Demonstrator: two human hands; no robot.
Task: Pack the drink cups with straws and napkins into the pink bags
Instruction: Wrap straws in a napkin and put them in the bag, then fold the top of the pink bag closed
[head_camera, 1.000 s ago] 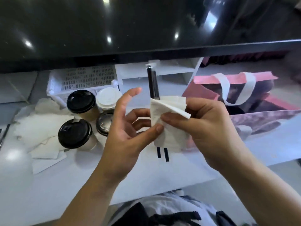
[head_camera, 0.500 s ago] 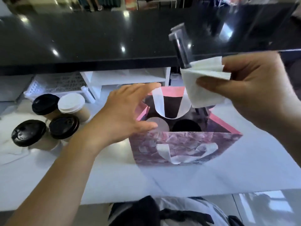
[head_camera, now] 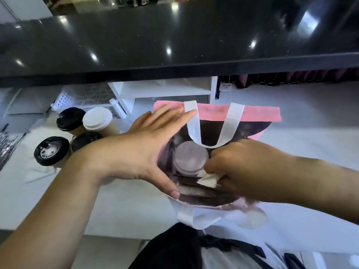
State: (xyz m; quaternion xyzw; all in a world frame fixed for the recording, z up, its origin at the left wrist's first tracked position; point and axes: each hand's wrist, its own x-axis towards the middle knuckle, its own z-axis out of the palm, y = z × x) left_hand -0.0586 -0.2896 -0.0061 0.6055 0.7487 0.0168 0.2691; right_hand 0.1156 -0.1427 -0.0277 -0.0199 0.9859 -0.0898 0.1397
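A shiny black counter (head_camera: pixel 174 41) runs across the top. Under it are a white shelf (head_camera: pixel 169 92) and a white basket with holes (head_camera: pixel 66 98). The table (head_camera: pixel 310 152) is white.

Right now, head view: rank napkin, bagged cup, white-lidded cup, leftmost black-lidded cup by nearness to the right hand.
1. napkin, pinched in the right hand.
2. bagged cup, just left.
3. white-lidded cup, upper left.
4. leftmost black-lidded cup, far left.

place: drink shop service counter | evidence: glossy black countertop (head_camera: pixel 174 45), lidded takeaway cups (head_camera: pixel 97 119), pink bag (head_camera: pixel 258 114)
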